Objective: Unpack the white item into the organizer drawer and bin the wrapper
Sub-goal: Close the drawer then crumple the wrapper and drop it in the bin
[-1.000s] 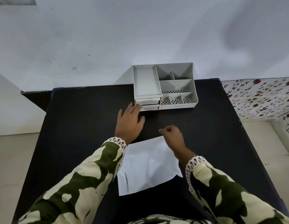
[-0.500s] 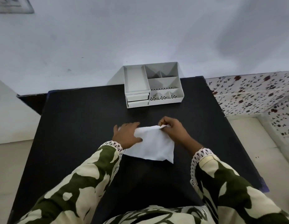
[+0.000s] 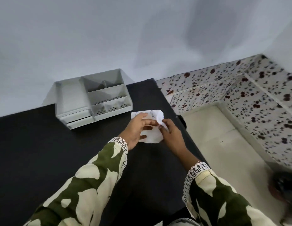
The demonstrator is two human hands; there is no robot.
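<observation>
I hold a flat white packet (image 3: 152,135) with some blue print between both hands, lifted above the black table (image 3: 44,144) near its right edge. My left hand (image 3: 135,129) grips the packet's left side, fingers spread over its front. My right hand (image 3: 170,132) pinches a curled flap at its upper right corner. The white organizer (image 3: 93,98) stands at the table's far edge against the wall, up and left of my hands. Its two small drawers (image 3: 78,117) at the front left look pushed in.
The table's right edge runs just beside my right hand, with pale floor and speckled tiles (image 3: 240,98) beyond. A dark blurred object (image 3: 284,185) sits on the floor at the lower right. A plain grey wall stands behind the organizer.
The packet has been picked up off the table and carried right and forward. My right hand now peels its top corner. The view has swung to the right.
</observation>
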